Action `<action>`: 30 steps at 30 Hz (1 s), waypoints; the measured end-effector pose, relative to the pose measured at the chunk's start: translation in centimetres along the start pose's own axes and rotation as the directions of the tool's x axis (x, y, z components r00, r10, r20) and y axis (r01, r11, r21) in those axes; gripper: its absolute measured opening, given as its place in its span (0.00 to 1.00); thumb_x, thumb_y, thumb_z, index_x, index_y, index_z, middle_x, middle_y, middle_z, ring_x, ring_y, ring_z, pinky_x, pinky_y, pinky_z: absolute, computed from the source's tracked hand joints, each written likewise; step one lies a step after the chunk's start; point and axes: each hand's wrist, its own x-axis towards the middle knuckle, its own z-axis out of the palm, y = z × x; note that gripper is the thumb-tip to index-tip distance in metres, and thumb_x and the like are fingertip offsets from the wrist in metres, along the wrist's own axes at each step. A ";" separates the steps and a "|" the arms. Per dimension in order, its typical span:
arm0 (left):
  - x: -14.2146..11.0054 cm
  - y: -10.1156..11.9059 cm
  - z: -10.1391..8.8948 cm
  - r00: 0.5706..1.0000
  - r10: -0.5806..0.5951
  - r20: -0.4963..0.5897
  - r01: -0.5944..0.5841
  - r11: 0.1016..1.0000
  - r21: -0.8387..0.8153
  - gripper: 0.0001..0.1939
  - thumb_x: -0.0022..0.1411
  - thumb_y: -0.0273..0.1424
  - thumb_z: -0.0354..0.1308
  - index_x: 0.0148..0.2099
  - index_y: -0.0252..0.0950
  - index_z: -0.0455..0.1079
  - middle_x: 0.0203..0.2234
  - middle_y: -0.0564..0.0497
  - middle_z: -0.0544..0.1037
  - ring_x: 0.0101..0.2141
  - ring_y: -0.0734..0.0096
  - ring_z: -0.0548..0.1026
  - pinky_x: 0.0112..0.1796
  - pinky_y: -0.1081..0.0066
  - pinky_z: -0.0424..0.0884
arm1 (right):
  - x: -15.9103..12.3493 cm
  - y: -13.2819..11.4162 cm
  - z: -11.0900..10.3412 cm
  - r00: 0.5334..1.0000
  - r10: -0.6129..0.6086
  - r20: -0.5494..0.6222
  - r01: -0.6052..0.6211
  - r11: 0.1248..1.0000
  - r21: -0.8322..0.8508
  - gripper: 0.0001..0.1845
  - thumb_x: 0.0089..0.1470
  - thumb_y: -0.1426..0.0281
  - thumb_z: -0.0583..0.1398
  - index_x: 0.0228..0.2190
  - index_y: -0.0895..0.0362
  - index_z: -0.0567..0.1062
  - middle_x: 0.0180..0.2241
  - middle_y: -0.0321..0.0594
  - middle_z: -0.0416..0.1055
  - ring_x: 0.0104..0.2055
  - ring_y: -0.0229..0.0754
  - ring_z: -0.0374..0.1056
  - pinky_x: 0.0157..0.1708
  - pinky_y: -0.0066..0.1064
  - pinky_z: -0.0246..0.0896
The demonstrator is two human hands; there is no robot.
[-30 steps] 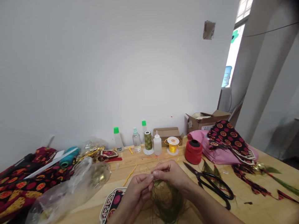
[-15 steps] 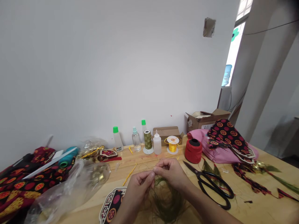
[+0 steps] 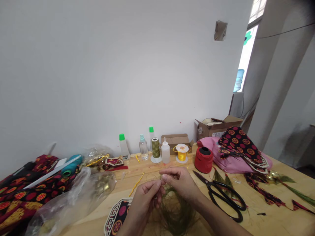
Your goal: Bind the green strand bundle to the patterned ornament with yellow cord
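Note:
My left hand (image 3: 147, 198) and my right hand (image 3: 181, 184) meet fingertip to fingertip above the table, both closed in a pinch. Between them are fine strands of green thread, too thin to follow clearly. Under my right palm lies a loose, looped bundle of green thread (image 3: 178, 213), partly covered by that hand. Beside my left wrist is a patterned fabric piece with a pale fretwork border (image 3: 113, 214), its right side hidden by my forearm. Black-handled scissors (image 3: 221, 193) rest to the right of my right arm, blades half apart.
Along the wall stand a green thread spool (image 3: 155, 148), a nozzle bottle (image 3: 165, 152), a yellow cord spool (image 3: 182, 154) and a red thread cone (image 3: 203, 160). Plastic bags (image 3: 81, 193) and patterned cloth (image 3: 29, 193) fill the left. Pink fabric (image 3: 209, 147) and a cardboard box (image 3: 219, 127) sit at right.
The hands stay over the green bundle with small finger shifts. My right index finger has stretched out to the left, over the left fingertips. Objects on the table have not moved.

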 end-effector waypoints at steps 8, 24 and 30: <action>0.1 -0.1 -0.3 0.996 -0.085 0.024 0.084 0.995 0.046 0.18 0.46 0.41 0.54 0.17 0.32 0.63 0.05 0.65 0.47 0.10 0.86 0.41 0.13 0.79 0.36 | -0.1 0.1 0.3 0.997 -0.078 -0.003 0.077 0.995 -0.068 0.10 0.36 0.65 0.61 0.18 0.60 0.75 0.18 0.35 0.67 0.22 0.34 0.60 0.23 0.25 0.55; 0.5 0.2 -0.6 0.968 0.173 -0.181 -0.163 0.984 0.070 0.07 0.41 0.28 0.62 0.28 0.34 0.75 0.41 0.46 0.73 0.45 0.67 0.65 0.43 0.78 0.59 | -0.1 0.0 0.9 0.998 -0.063 -0.030 0.062 0.997 -0.050 0.17 0.39 0.59 0.59 0.28 0.59 0.74 0.19 0.34 0.66 0.22 0.33 0.58 0.23 0.24 0.53; 0.6 0.4 -1.4 0.955 0.182 -0.236 -0.191 0.981 -0.016 0.05 0.42 0.27 0.61 0.27 0.32 0.74 0.47 0.44 0.68 0.51 0.62 0.57 0.46 0.70 0.58 | -0.6 0.9 2.0 0.986 0.077 0.148 -0.079 0.997 0.012 0.25 0.43 0.52 0.52 0.13 0.60 0.68 0.09 0.28 0.53 0.12 0.27 0.45 0.14 0.22 0.40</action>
